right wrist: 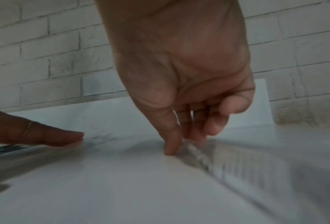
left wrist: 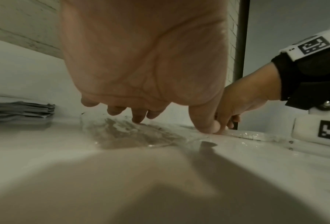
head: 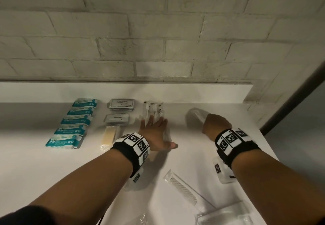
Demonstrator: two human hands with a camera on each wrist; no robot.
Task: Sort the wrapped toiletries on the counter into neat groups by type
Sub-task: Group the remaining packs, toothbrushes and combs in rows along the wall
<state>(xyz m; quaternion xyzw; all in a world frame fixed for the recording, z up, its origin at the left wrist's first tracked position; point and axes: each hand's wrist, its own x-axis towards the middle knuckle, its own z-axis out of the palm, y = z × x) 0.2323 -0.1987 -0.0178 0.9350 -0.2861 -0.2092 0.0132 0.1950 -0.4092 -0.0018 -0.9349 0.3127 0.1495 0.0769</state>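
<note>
Mid-sort: our left hand (head: 154, 133), fingers flat, presses clear-wrapped toothbrushes (head: 153, 110) near the counter's (head: 52, 172) back edge; right hand (head: 215, 124) pinches a clear packet (head: 195, 117). Next, group the combs (head: 182, 187) at the front edge.

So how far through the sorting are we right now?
Mostly done. Five teal wipe packs sit in a column, with the shampoo sachets and toothpaste sachet grouped beside them. In hand: left hand presses flat on clear-wrapped items; right hand is at a clear packet. Left: the wrapped combs near the front edge.
</note>
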